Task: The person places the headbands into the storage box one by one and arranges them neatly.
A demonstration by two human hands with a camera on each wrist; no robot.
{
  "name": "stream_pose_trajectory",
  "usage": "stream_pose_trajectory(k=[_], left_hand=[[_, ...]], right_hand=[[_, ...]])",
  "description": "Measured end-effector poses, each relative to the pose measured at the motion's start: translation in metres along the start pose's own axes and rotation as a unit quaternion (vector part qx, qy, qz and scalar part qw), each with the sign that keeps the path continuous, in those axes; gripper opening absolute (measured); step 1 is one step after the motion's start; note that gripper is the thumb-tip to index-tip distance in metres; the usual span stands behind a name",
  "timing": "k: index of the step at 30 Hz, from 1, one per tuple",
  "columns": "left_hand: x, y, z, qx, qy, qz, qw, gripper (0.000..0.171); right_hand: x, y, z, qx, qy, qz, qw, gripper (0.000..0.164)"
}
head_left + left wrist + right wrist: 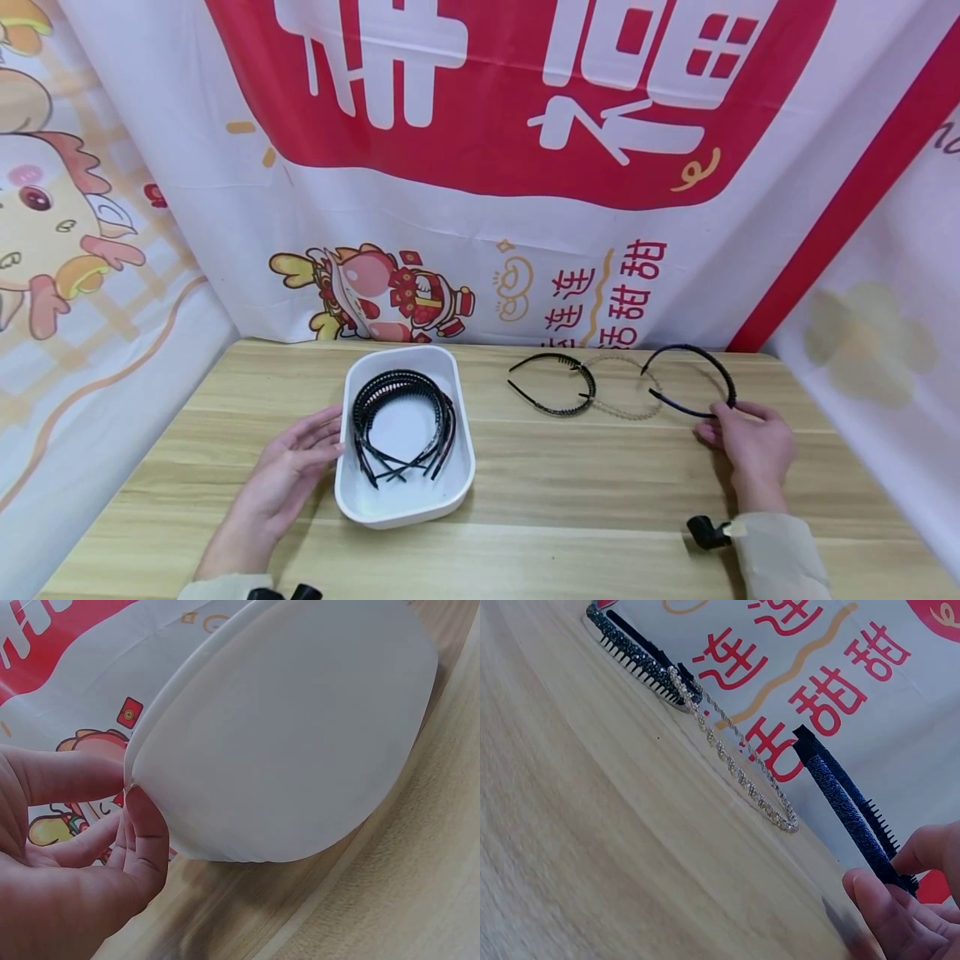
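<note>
A white rectangular box with rounded corners (pixel 459 454) holds several dark headbands (pixel 401 385), bunched together with their ends crossing. At the box's left rim my left hand (pixel 296 467) pinches the edge, with thumb and finger meeting there in the left wrist view. On the right, my right hand (pixel 753 442) pinches the curved side of a dark blue glittery headband with comb teeth (pixel 847 814). To its left are a thin pale beaded headband (pixel 739 772) and a black sparkly toothed headband (pixel 630 652), laid in a row with their ends close or overlapping.
A light wooden table (pixel 570 500) spans the workspace. Behind its far edge hangs a white cloth (pixel 465 217) with red printing and cartoon figures. Side cloths border the table left and right. Dark wrist mounts (pixel 708 532) show near both sleeves.
</note>
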State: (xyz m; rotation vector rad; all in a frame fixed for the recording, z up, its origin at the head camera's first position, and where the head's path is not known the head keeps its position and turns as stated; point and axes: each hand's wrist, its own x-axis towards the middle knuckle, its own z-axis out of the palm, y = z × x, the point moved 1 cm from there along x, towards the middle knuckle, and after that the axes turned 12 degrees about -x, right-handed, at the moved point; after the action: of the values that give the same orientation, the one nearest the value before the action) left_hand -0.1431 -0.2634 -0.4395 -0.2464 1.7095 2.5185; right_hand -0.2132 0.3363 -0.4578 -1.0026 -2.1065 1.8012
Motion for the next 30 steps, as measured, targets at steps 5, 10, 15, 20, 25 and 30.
stream_pose_trajectory(k=[5, 10, 15, 20, 25, 30], left_hand=[[0.0, 0.0, 0.0, 0.001, 0.002, -0.001, 1.0, 0.055], [0.0, 0.0, 0.0, -0.001, 0.003, -0.002, 1.0, 0.053], [0.0, 0.0, 0.001, -0.003, 0.003, -0.001, 1.0, 0.052], [0.0, 0.001, 0.001, -0.002, 0.005, 0.0, 1.0, 0.053], [0.0, 0.001, 0.001, -0.001, 0.006, 0.004, 1.0, 0.052], [0.0, 0.0, 0.001, 0.002, 0.005, 0.005, 1.0, 0.055]], right_hand=[[-0.001, -0.001, 0.002, -0.007, -0.001, -0.004, 1.0, 0.034], [-0.001, -0.001, 0.005, -0.019, 0.0, -0.005, 1.0, 0.036], [-0.001, 0.0, 0.007, -0.018, -0.006, -0.015, 1.0, 0.035], [-0.002, 0.001, 0.009, -0.022, -0.009, -0.017, 1.0, 0.035], [-0.003, 0.001, 0.011, -0.025, -0.015, -0.022, 0.999, 0.037], [-0.004, 0.002, 0.012, -0.041, -0.016, -0.025, 0.999, 0.042]])
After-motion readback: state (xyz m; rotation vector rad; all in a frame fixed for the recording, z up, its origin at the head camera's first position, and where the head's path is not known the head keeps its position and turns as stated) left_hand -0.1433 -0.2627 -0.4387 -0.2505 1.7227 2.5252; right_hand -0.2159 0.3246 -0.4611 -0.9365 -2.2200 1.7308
